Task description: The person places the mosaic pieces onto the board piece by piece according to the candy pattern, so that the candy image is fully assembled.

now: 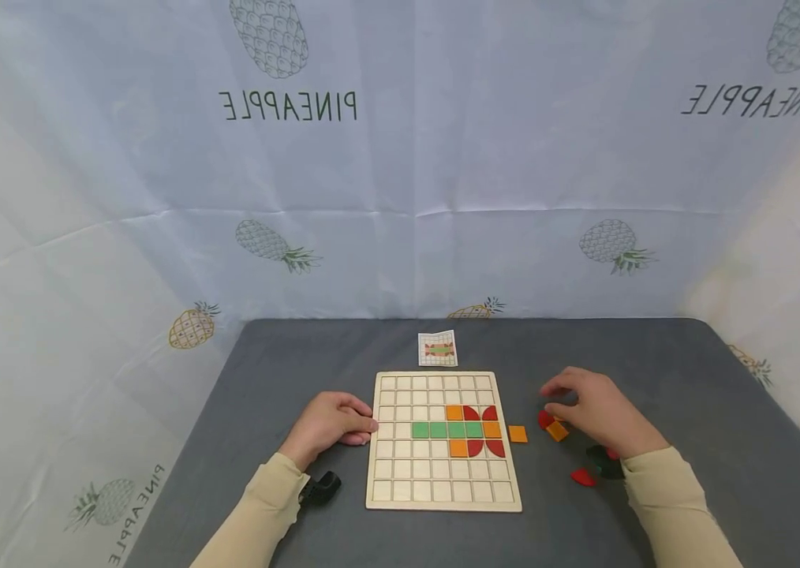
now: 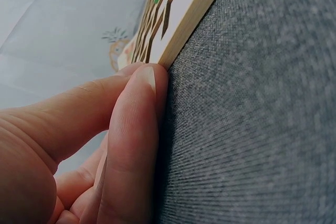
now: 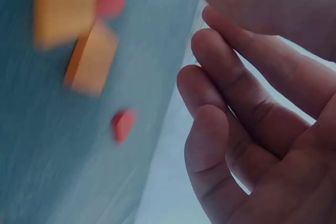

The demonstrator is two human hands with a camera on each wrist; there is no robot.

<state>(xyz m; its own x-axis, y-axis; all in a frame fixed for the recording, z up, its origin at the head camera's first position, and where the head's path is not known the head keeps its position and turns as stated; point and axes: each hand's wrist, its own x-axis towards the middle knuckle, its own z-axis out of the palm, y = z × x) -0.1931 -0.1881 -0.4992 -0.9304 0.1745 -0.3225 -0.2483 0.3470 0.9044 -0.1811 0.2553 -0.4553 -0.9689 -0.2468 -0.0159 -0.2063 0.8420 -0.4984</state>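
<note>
The left hand (image 1: 332,426) holds the left edge of a wooden grid board (image 1: 442,493), thumb and forefinger together at its rim; the left wrist view shows them against the board's side (image 2: 194,17). Green squares (image 1: 438,430) form a row on the board, with orange squares (image 1: 454,412) and red quarter-round pieces (image 1: 495,448) at its right. Over loose pieces to the right hovers the right hand (image 1: 599,410), fingers loosely bent and apart from the thumb. In the right wrist view that hand (image 3: 252,98) has nothing between its fingers, beside blurred orange pieces (image 3: 94,59).
A small pattern card (image 1: 438,349) lies behind the board. One orange square (image 1: 517,434) is just right of the board. Farther right are an orange piece (image 1: 557,431), a red piece (image 1: 583,477) and a dark object (image 1: 606,462) near the right wrist. Curtains surround the grey table (image 1: 286,347).
</note>
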